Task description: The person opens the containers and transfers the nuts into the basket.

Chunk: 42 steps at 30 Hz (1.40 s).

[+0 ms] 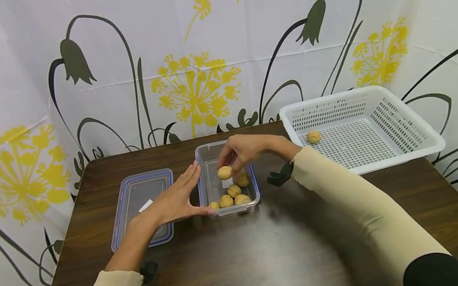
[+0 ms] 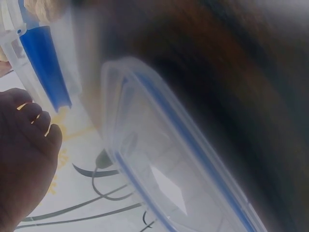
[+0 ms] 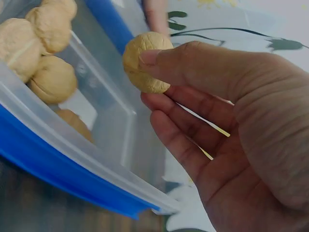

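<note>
My right hand [image 1: 243, 149] pinches a walnut [image 3: 133, 60] between thumb and fingers, over a clear plastic container [image 1: 209, 154] with blue side clips. Several walnuts [image 1: 234, 191] lie at the container's near end; the right wrist view shows them [image 3: 54, 79] below the rim. Along the container's left side is my left hand [image 1: 177, 200], its fingers straight and its thumb near the front left corner. In the left wrist view that hand [image 2: 24, 150] appears beside a blue clip [image 2: 46, 65].
Left of the container lies a clear lid [image 1: 130, 196] with a blue seal, a white label on it. A white perforated basket [image 1: 397, 157] stands at the right back, holding one walnut [image 1: 313, 137]. Behind the dark wooden table [image 1: 241, 263] hangs a flowered curtain [image 1: 200, 30].
</note>
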Tool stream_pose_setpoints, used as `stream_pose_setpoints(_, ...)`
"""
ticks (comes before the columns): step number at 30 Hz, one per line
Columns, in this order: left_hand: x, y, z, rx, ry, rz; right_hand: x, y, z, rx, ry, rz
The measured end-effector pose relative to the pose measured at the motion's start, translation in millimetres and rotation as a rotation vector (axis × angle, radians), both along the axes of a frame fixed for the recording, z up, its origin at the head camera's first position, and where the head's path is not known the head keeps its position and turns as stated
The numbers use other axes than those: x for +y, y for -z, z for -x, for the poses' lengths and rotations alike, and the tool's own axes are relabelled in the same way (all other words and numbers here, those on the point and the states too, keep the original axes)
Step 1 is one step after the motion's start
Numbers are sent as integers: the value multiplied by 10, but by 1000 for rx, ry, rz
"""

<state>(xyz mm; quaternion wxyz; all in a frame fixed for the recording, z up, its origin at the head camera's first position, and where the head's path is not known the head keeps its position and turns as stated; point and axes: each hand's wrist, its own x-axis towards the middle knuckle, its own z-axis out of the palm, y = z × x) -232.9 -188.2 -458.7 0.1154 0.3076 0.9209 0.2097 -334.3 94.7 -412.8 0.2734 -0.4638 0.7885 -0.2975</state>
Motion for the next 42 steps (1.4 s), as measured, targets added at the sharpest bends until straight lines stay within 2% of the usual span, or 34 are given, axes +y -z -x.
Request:
stream_pose_setpoints(13, -23, -9, -10, 0, -3, 15, 503, -384, 108, -46, 65, 93)
stream_pose_setpoints(17, -20, -13, -1, -5, -5, 18, 716, -473, 121, -42, 124, 93)
stream_pose_setpoints(22, -11, -17, 8, -7, -5, 15, 1033, -538, 143, -28, 239, 94)
stream_pose_setpoints(28, -8, -22, -11, -10, -7, 17, 1454, -526, 191, -11, 367, 76)
stream_pose_setpoints(33, -10, -13, -18, -13, -9, 18, 1848, -475, 222, -21, 505, 65)
stream_pose_setpoints(38, -15, -7, -23, -12, -8, 18, 2216, -342, 231, -41, 647, 73)
stream_pose_setpoints(42, -6, -5, -23, -14, -1, 12, 2456, -215, 225, -81, 724, 90)
